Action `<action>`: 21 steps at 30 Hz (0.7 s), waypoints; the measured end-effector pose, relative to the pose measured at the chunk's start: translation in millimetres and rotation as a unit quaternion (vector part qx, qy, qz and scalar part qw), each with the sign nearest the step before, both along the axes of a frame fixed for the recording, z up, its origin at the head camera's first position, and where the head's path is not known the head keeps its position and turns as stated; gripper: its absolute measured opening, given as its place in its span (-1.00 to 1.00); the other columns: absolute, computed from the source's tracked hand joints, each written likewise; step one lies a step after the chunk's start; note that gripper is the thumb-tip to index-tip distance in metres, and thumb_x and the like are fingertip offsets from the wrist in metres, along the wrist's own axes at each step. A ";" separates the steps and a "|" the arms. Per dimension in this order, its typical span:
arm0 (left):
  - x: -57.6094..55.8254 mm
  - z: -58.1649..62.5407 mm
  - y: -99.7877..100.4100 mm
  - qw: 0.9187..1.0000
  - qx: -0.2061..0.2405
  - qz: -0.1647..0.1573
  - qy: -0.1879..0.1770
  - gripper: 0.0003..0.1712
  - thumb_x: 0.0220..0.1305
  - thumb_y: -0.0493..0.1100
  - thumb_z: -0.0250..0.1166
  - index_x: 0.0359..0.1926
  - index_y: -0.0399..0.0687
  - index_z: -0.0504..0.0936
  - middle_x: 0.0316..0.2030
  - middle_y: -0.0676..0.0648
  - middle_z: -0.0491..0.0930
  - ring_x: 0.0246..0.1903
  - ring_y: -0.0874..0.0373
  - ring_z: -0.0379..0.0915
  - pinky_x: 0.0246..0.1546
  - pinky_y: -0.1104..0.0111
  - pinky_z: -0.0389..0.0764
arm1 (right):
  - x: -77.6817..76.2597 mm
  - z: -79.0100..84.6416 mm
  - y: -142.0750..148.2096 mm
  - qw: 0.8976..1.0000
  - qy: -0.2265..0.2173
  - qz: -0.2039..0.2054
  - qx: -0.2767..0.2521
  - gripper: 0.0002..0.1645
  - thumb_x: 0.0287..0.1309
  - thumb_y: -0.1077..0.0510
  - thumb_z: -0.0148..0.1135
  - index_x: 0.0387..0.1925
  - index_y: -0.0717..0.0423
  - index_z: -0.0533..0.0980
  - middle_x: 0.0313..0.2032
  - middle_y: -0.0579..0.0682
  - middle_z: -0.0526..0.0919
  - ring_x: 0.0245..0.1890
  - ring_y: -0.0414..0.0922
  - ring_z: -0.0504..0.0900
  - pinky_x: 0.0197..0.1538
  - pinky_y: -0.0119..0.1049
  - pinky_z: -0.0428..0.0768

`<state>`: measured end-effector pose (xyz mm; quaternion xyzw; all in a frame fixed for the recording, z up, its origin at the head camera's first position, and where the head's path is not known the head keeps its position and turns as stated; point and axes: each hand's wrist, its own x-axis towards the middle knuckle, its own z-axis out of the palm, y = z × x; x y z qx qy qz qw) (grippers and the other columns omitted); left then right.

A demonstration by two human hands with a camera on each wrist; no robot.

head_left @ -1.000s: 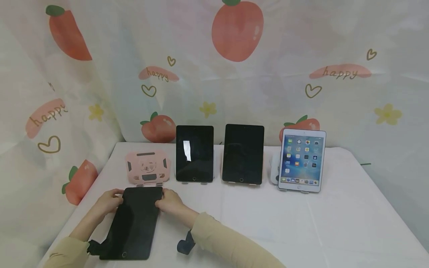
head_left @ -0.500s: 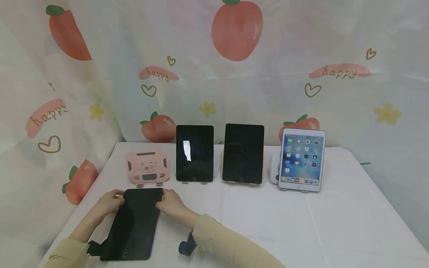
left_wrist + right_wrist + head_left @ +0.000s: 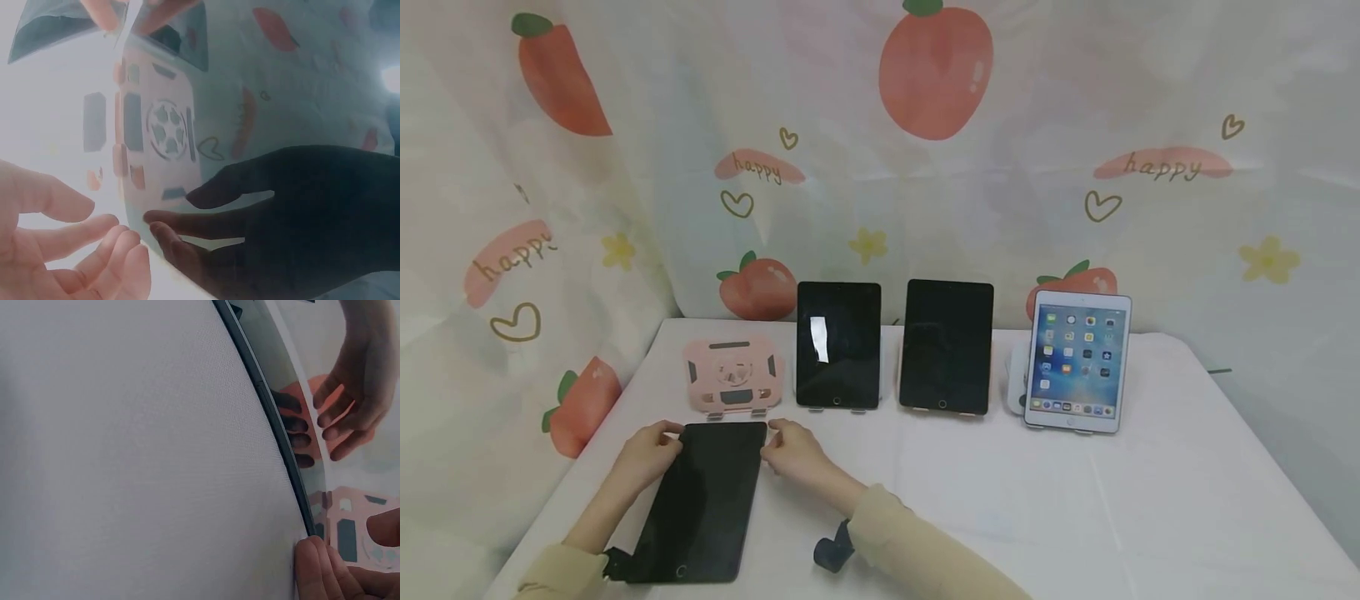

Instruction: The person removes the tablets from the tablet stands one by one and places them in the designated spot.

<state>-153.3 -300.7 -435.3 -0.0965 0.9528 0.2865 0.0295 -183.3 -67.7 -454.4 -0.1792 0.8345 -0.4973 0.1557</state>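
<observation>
A black tablet (image 3: 703, 504) lies screen up on the white table, at the front left. My left hand (image 3: 646, 458) is at its upper left corner. In the left wrist view the left fingertips (image 3: 134, 240) meet the tablet's edge, loosely bent, and the thumb stands apart from them. At the opposite corner is my right hand (image 3: 801, 458). The right wrist view has the right fingers (image 3: 319, 569) against the tablet's dark edge, thumb lifted away. Just beyond the tablet stands a pink tablet stand (image 3: 709, 375) with cutouts and two small metal clips.
To the right, two black-screened tablets, a left one (image 3: 850, 333) and a right one (image 3: 947, 350), lean on stands. Farther right, a white tablet (image 3: 1078, 358) with lit app icons leans on another stand. A fruit-print curtain (image 3: 842, 100) hangs behind the table (image 3: 1000, 500).
The tablet's top edge has come slightly nearer to me, away from the pink stand. My right hand has shifted a little right, its thumb off the screen. The head view has moved slightly.
</observation>
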 end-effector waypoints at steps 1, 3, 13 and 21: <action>0.2 0.0 2.4 1.000 -0.005 -0.001 0.011 -0.58 0.21 -0.28 0.02 0.02 -0.49 0.48 -0.22 -0.43 0.58 -0.36 -0.05 0.49 -0.40 0.22 0.51 | -0.7 -0.3 1.6 1.000 0.001 -0.003 -0.002 -0.42 0.11 0.27 0.15 0.20 0.37 0.39 -0.54 -0.04 0.54 -0.63 -0.30 0.42 -0.51 -0.51 0.35; 0.2 -0.4 7.9 0.999 -0.011 -0.002 0.030 -0.61 0.19 -0.29 0.04 0.00 -0.46 0.51 -0.25 -0.39 0.58 -0.35 -0.06 0.48 -0.40 0.22 0.48 | -2.0 -0.6 5.4 1.000 0.004 -0.006 -0.008 -0.47 0.13 0.27 0.15 0.17 0.34 0.42 -0.50 -0.03 0.55 -0.61 -0.29 0.45 -0.50 -0.50 0.38; -6.3 3.5 44.6 0.994 0.046 0.028 0.095 -0.66 0.25 -0.28 0.07 -0.01 -0.33 0.58 -0.32 -0.29 0.57 -0.39 -0.02 0.44 -0.46 0.36 0.37 | -6.2 1.0 33.7 0.999 0.019 -0.023 -0.033 -0.58 0.19 0.25 0.10 0.11 0.19 0.48 -0.30 0.05 0.59 -0.45 -0.26 0.52 -0.42 -0.48 0.44; -16.1 8.1 65.7 0.990 0.081 0.037 0.112 -0.67 0.29 -0.26 0.09 0.02 -0.28 0.57 -0.14 -0.34 0.59 -0.13 -0.19 0.53 -0.32 0.25 0.53 | -10.0 3.7 52.8 0.996 0.067 -0.041 -0.037 -0.62 0.24 0.23 0.09 0.09 0.15 0.49 -0.23 0.07 0.61 -0.28 -0.19 0.53 -0.26 -0.46 0.46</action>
